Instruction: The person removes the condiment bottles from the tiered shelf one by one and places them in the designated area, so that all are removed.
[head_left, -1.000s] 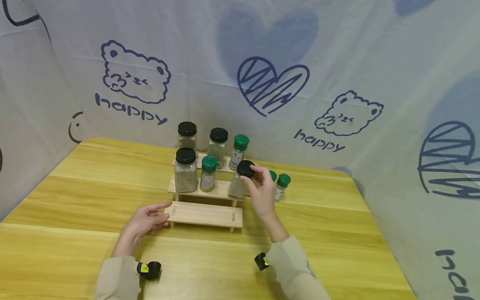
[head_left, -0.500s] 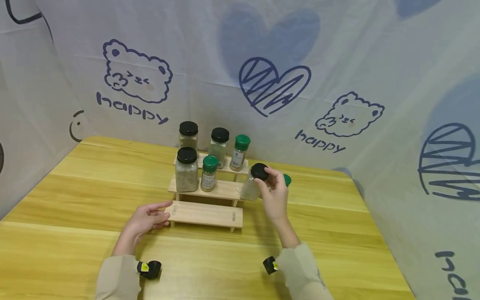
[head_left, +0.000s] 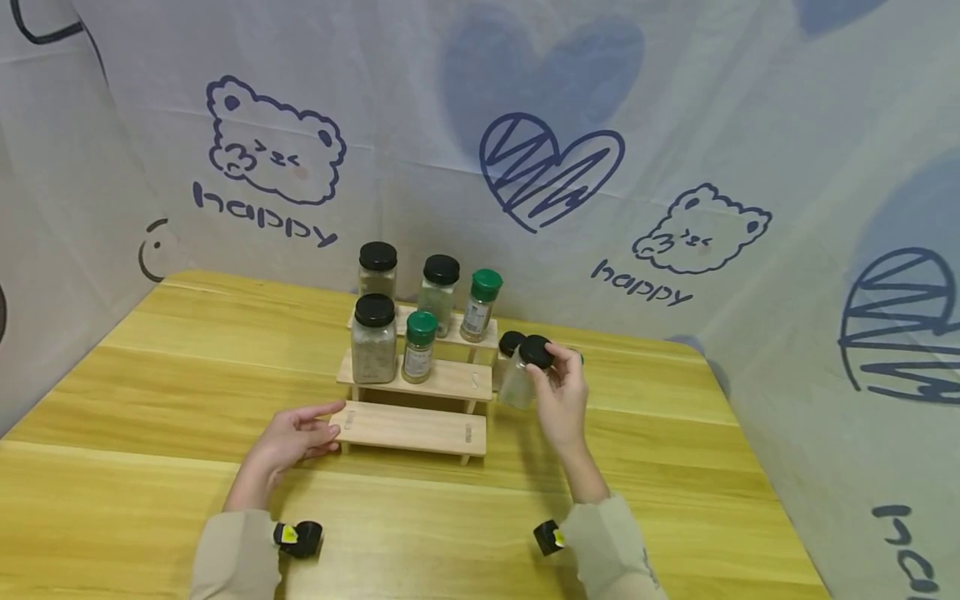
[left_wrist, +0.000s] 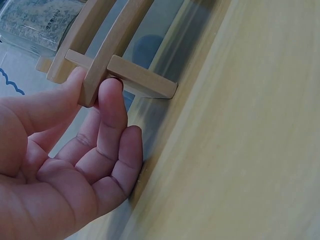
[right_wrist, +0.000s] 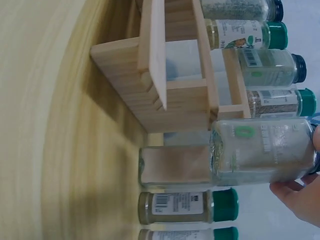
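My right hand (head_left: pixel 562 400) pinches the black lid of a glass spice jar (right_wrist: pixel 265 150), thumb and fingers on opposite sides. The jar hangs just right of the middle tier of a wooden three-tier rack (head_left: pixel 408 429), slightly tilted in the head view. My left hand (head_left: pixel 288 442) pinches the left end of the rack's bottom tier, thumb on top and fingertips (left_wrist: pixel 111 90) beneath. On the middle tier stand a large black-lidded jar (head_left: pixel 373 346) and a small green-capped bottle (head_left: pixel 417 354). Two black-lidded jars and a green-capped bottle (head_left: pixel 477 308) occupy the top tier.
Right of the rack, another black-lidded jar (right_wrist: pixel 175 166) stands on the wooden table (head_left: pixel 660 467), beside a green-capped bottle (right_wrist: pixel 182 206) and a second green-capped bottle (right_wrist: pixel 185 234). A printed white curtain (head_left: pixel 420 83) hangs behind the table.
My right hand has lifted the jar off the right end of the middle tier and carried it rightward, uncovering another black-lidded jar behind it. The left hand keeps its hold on the rack.
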